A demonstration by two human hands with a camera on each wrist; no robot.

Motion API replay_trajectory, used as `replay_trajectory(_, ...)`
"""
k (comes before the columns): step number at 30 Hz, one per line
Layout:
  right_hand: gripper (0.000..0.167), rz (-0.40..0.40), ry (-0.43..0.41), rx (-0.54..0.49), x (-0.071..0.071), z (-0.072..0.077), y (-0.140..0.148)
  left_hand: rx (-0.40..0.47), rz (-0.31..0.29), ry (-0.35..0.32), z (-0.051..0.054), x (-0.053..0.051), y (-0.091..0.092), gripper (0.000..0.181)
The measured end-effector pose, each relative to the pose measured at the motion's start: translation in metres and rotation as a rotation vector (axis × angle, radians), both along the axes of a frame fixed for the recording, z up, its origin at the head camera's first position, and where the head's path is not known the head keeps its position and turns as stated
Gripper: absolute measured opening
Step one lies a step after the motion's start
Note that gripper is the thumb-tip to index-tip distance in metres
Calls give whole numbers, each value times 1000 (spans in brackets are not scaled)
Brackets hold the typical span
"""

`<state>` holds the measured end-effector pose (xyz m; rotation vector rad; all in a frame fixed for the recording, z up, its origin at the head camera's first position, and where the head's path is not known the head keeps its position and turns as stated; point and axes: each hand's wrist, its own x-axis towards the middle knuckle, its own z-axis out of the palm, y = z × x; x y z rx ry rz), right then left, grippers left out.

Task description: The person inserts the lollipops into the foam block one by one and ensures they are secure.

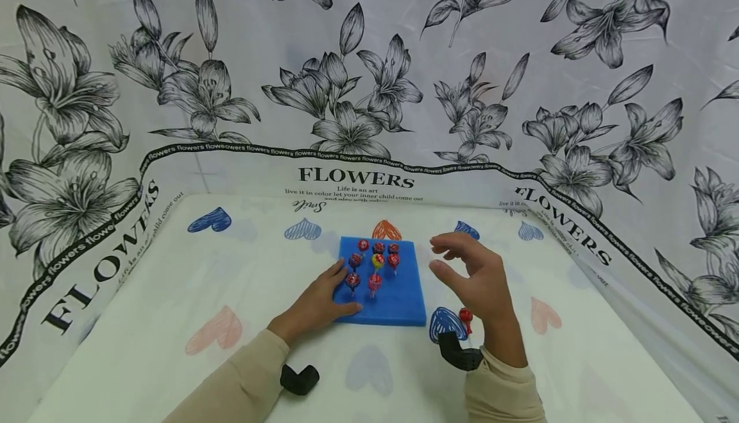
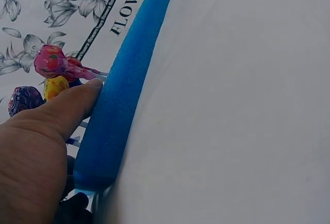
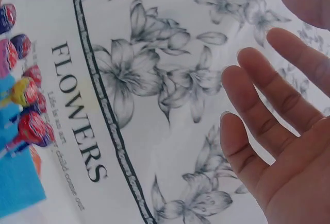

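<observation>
A blue foam board (image 1: 398, 301) lies on the table, with several wrapped lollipops (image 1: 378, 261) standing upright in it on their sticks. My left hand (image 1: 314, 301) holds the board at its near left corner, fingers along the left edge and thumb on the top. In the left wrist view, the thumb (image 2: 77, 103) lies beside the stick of a pink lollipop (image 2: 51, 62). My right hand (image 1: 476, 275) is raised to the right of the board, holding nothing, with its fingers loosely bent and apart. A loose red lollipop (image 1: 466, 315) lies on the table near the right wrist.
A white cloth with printed hearts (image 1: 213, 333) covers the table. Behind it and at both sides hangs a white curtain (image 1: 231, 172) with black flower drawings. A black wrist mount (image 1: 458, 352) sits by the right wrist, another (image 1: 300, 380) by the left.
</observation>
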<state>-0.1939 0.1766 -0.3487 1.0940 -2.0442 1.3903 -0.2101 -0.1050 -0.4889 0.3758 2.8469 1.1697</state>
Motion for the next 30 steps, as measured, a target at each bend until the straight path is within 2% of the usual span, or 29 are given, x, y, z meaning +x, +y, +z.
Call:
replay_trajectory(7,39,46,58,-58,-1,2,25,14,-12,-5,3,1,-2,94)
replay_trajectory(15,40,41,19,-106,-2,-11,55,26,-15,-6,5,3,-1,92)
replay_trajectory(22,34,-152,-161,-15,3,-31,77,22,-13,-12,4,2,0,93)
replay_trajectory(30,32,-321,-422,56,-6,-71,94,23,-7,-16,4,2,-1,93)
